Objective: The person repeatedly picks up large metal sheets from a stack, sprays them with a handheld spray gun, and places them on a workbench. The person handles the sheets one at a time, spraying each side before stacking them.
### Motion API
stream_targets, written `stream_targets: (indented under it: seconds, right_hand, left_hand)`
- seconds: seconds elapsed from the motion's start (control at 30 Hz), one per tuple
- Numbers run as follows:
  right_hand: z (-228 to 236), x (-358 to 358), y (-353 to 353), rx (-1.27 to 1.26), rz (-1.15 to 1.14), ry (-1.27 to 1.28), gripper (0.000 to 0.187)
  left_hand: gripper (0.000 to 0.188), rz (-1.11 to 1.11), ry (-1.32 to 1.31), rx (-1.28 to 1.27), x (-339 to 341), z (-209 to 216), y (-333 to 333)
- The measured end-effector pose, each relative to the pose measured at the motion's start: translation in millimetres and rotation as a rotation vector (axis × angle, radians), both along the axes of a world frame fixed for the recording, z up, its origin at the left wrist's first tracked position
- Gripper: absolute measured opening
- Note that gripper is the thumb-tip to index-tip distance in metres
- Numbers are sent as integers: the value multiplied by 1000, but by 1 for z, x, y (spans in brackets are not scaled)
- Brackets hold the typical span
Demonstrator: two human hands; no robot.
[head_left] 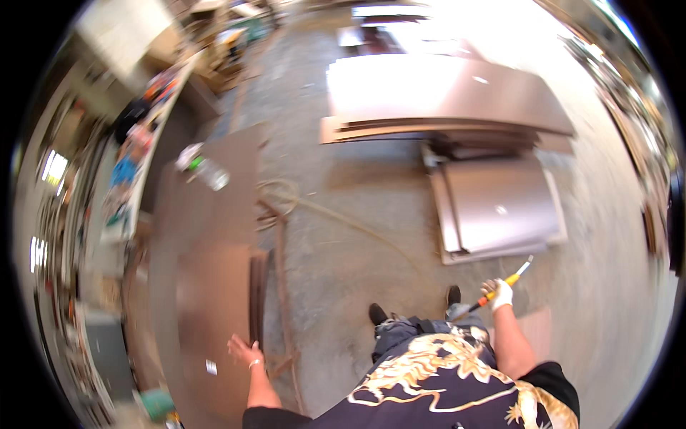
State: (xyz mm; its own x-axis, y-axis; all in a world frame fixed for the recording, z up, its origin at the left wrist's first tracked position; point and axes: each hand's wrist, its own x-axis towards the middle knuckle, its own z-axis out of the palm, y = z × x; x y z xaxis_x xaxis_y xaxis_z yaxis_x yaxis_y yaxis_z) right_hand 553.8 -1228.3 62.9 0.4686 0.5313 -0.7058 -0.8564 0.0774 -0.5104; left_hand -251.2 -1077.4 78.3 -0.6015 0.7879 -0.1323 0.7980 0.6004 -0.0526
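Note:
My right hand (499, 293), in a white glove, is closed round a slim yellow hand tool (512, 278) with orange and black parts. A thin pale metal end sticks out up and to the right; motion blur hides its exact kind. My left hand (246, 351) is bare, its fingers apart, and holds nothing. It is over the right edge of a stack of flat brown panels (214, 300) on my left; whether it touches them I cannot tell. A small white label (211, 367) lies on the top panel.
A clear bottle (212, 174) with a green part lies on the far panels. Ahead are a stack of long brown panels (443, 93) and a shorter stack (500, 204). A pale hose (343, 220) crosses the floor. A cluttered workbench (161, 121) stands at the left.

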Motion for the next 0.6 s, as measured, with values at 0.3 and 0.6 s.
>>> stream_targets:
  seconds: [0.3, 0.6]
  right_hand:
    - [-70, 61, -33, -501, -158, 233, 21]
    - [-181, 225, 46, -561, 430, 229, 16]
  left_hand:
    - [51, 2, -95, 59, 171, -36, 18]
    - [40, -1226, -824, -506, 667, -5, -97]
